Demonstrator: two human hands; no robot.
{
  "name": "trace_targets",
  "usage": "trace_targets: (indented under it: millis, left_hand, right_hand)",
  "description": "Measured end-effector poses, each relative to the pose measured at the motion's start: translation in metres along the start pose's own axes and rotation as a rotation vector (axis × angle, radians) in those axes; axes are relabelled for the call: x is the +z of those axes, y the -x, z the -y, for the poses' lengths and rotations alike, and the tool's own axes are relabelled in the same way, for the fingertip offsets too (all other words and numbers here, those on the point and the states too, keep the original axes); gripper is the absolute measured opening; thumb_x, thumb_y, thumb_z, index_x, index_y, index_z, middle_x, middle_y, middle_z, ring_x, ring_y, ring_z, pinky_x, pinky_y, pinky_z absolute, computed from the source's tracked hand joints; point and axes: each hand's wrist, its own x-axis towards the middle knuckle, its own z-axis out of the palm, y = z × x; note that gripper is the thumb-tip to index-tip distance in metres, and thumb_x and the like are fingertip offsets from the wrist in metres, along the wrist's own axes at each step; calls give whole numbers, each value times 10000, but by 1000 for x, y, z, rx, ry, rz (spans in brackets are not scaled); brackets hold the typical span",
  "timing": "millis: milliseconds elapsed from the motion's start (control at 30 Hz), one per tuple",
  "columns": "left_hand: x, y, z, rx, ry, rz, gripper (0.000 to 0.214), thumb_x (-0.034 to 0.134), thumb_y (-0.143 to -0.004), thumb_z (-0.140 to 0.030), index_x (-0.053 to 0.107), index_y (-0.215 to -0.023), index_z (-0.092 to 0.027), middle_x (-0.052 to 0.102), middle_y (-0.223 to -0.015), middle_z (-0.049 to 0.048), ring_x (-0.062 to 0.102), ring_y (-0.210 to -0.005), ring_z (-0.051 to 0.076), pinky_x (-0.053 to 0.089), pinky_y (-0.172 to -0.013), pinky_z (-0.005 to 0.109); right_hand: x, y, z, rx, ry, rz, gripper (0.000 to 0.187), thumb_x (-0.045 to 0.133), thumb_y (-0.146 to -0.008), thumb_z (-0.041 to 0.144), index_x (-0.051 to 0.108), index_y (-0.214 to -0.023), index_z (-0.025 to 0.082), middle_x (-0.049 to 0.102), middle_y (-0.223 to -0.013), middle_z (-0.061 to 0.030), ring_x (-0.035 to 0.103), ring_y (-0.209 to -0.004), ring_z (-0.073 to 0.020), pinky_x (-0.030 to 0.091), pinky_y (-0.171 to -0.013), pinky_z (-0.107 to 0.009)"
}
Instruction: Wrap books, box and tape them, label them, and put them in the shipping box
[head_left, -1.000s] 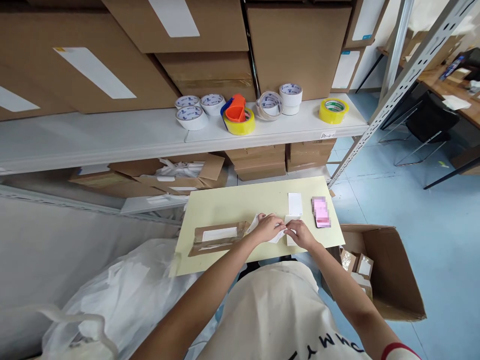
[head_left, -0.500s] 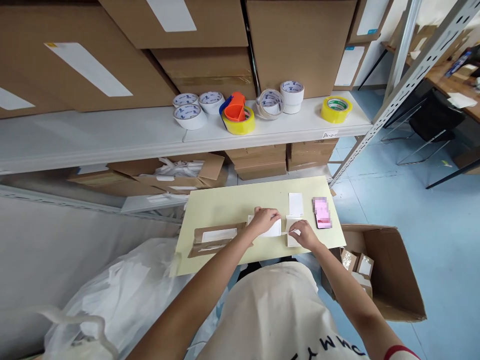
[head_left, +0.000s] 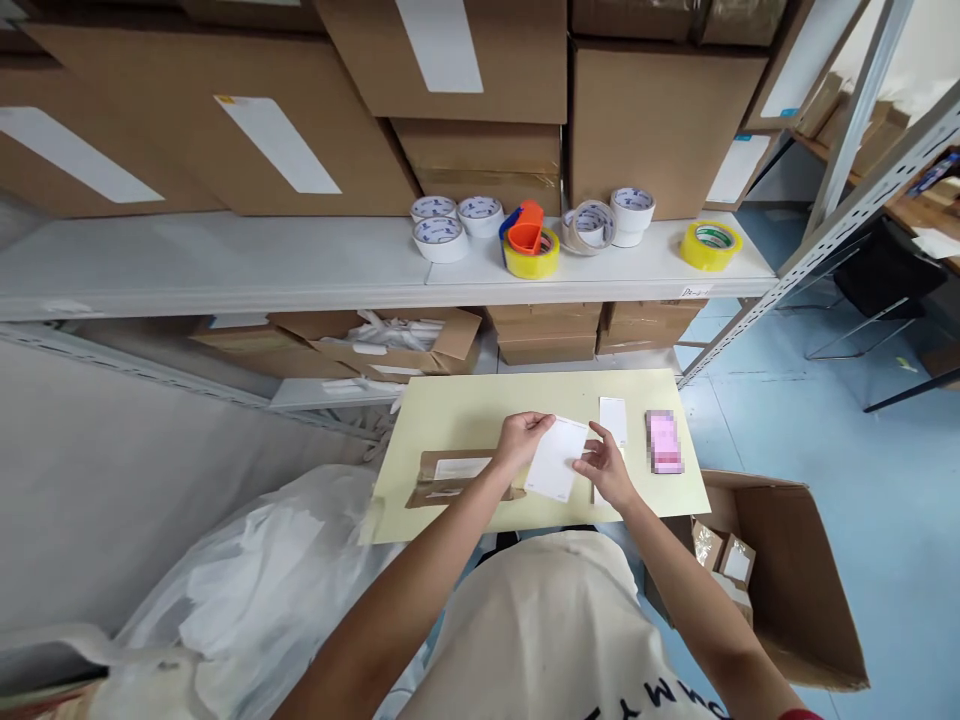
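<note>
Both hands hold a white rectangular sheet a little above a pale yellow tabletop. My left hand pinches the sheet's left edge; my right hand pinches its right edge. Left of them a flat brown envelope with a white label lies on the table. Just beyond the right hand lies a small white card, and a pink phone-sized object lies to its right.
A white shelf behind the table carries several tape rolls and large cardboard boxes. An open cardboard box with small packets stands on the blue floor at right. White plastic bags pile at lower left.
The hands were pressing white sheets flat on the table; now both have lifted one white sheet and hold it by its edges. The view has shifted slightly.
</note>
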Motion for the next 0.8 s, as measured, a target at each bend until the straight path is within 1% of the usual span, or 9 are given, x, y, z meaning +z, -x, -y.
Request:
trace_targets:
  millis: [67, 133, 233, 333, 400, 467, 533, 633, 800]
  left_hand:
    - [-8, 15, -2, -26, 96, 20, 499, 757, -583, -628, 704, -714, -149, 726, -700, 55, 648, -640, 180, 485, -592, 271]
    - [-23, 32, 0, -51, 175, 98, 536, 733, -608, -654, 712, -785, -148, 729, -726, 55, 663, -666, 185, 500, -609, 276]
    - [-49, 57, 11, -50, 206, 205, 525, 772, -599, -599, 715, -882, -160, 748, -803, 62, 692, -756, 203, 533, -694, 301]
    - [-72, 73, 27, -20, 179, 173, 446, 776, -621, -547, 704, -851, -171, 754, -816, 62, 704, -788, 218, 549, -754, 337]
    - [-85, 78, 35, -1, 156, 109, 397, 741, -661, -542, 691, -808, -176, 751, -785, 59, 709, -768, 227, 552, -761, 355]
    - [-98, 79, 39, 22, 133, 50, 376, 716, -683, -536, 684, -792, -178, 746, -753, 55, 711, -742, 230, 552, -751, 356]
    - [-111, 82, 39, 58, 121, 31, 365, 708, -689, -526, 687, -796, -178, 746, -758, 55, 707, -737, 226, 550, -745, 348]
    - [-130, 90, 37, 123, 155, 74, 349, 694, -712, -507, 700, -825, -176, 749, -830, 54, 697, -797, 215, 546, -774, 337]
    - [-156, 109, 34, 87, 371, 171, 424, 723, -691, -528, 686, -898, -160, 738, -861, 60, 687, -845, 211, 538, -840, 359]
  right_hand:
    - [24, -4, 10, 61, -102, -77, 651, 783, -697, 423, 479, -1247, 254, 621, -680, 59, 619, -617, -158, 528, -644, -327]
    - [41, -5, 16, 56, -121, -184, 565, 760, -714, 377, 485, -1188, 235, 590, -629, 72, 592, -583, -145, 510, -604, -296]
    - [60, -3, 19, 20, -76, -297, 550, 718, -738, 359, 443, -1195, 226, 651, -742, 17, 633, -646, -166, 527, -622, -307]
    - [80, 4, 17, -14, 64, -354, 590, 657, -787, 384, 377, -1277, 212, 671, -881, -53, 670, -752, -210, 552, -665, -355]
    - [97, 12, 16, -127, 240, -443, 688, 655, -796, 403, 317, -1360, 200, 643, -1095, -142, 661, -964, -268, 556, -760, -421]
    - [116, 22, 19, -320, 461, -489, 709, 678, -798, 398, 336, -1386, 198, 552, -1288, -200, 559, -1194, -318, 508, -908, -492]
    - [136, 32, 23, -513, 663, -351, 537, 668, -831, 359, 474, -1313, 223, 547, -1328, -180, 509, -1264, -316, 450, -1000, -504]
    - [165, 43, 31, -652, 837, -51, 235, 569, -914, 264, 634, -1140, 267, 658, -1214, -111, 596, -1169, -264, 453, -996, -458]
    - [200, 52, 38, -621, 866, -63, 231, 511, -939, 214, 686, -1084, 257, 720, -1133, -88, 662, -1069, -234, 499, -920, -422]
